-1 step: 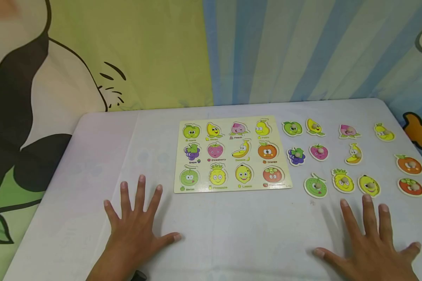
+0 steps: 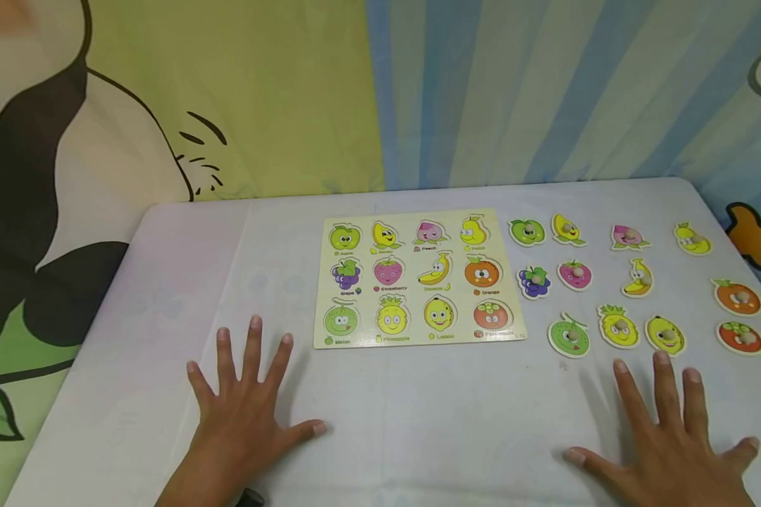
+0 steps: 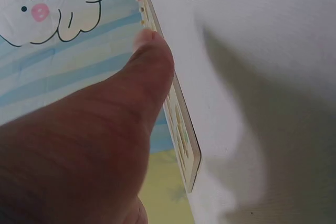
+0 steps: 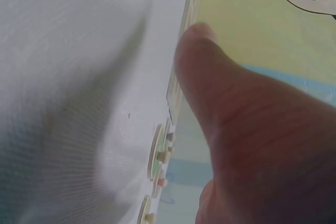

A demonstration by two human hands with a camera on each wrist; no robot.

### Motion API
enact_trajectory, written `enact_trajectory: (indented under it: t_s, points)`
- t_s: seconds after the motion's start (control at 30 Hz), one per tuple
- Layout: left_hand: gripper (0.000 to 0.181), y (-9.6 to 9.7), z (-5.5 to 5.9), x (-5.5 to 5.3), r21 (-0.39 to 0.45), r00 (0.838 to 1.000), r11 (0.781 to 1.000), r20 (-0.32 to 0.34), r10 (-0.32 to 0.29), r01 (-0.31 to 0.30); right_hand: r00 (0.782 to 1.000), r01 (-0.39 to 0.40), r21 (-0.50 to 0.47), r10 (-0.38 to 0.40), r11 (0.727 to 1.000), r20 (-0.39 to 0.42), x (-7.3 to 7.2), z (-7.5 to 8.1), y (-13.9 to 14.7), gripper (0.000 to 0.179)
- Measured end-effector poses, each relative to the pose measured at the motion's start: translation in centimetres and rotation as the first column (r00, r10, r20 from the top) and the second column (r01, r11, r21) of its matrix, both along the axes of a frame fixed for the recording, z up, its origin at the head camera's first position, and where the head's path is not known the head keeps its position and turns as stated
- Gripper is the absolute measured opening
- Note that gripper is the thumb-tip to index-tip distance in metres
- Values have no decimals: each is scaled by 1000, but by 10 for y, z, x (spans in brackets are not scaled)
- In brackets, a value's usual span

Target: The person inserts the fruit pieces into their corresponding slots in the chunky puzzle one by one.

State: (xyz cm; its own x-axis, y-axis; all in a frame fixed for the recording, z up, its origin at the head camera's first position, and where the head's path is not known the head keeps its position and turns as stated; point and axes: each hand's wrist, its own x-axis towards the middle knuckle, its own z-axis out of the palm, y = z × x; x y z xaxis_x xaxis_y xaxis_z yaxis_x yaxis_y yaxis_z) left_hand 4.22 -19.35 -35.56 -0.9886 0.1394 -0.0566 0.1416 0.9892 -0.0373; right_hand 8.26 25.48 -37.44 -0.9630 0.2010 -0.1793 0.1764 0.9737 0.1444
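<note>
With fingers spread wide, my left hand [image 2: 241, 415] is held over the table, left of and nearer than the puzzle board [image 2: 418, 340]. The board is pale wood with printed fruits and their names in three rows. My right hand [image 2: 678, 443] is spread the same way, its fingertips just short of the lemon piece [image 2: 662, 331]. Both hands hold nothing. Loose knobbed pieces lie right of the board, among them a melon [image 2: 567, 341], a pineapple [image 2: 615, 324], a banana [image 2: 640, 282] and an orange [image 2: 732, 299]. Each wrist view shows a thumb [image 3: 152, 72] overlapping the board's edge.
Further pieces lie toward the back right, such as an apple [image 2: 525, 236], a peach [image 2: 628, 243] and a pear [image 2: 688, 243]. A white cloth covers the table [image 2: 387, 422]. Behind it hangs a printed curtain [image 2: 260, 105]. A small black object [image 2: 250, 498] shows beside the left wrist.
</note>
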Motion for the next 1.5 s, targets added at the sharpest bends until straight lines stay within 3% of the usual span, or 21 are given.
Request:
enact_trajectory:
  t_s: [0.73, 1.03, 1.2, 1.37, 1.5]
  points:
    - [124, 0, 1, 3, 17, 998, 999, 60, 32, -33, 999, -38, -13, 38, 999, 17, -2, -9, 6, 146]
    - [125, -2, 2, 0, -6, 998, 999, 61, 32, -32, 999, -49, 46, 49, 998, 1, -4, -9, 9, 147]
    - [120, -4, 3, -5, 43, 997, 999, 73, 18, -21, 998, -58, 1, 58, 998, -3, -5, -4, 8, 145]
    - [110, -7, 6, -10, 144, 997, 989, 75, -35, 24, 996, -86, 16, 87, 996, -38, -8, 3, 11, 146]
    - [109, -7, 7, -15, 165, 994, 985, 81, -70, 56, 990, -114, -13, 113, 993, -86, -11, 8, 13, 146]
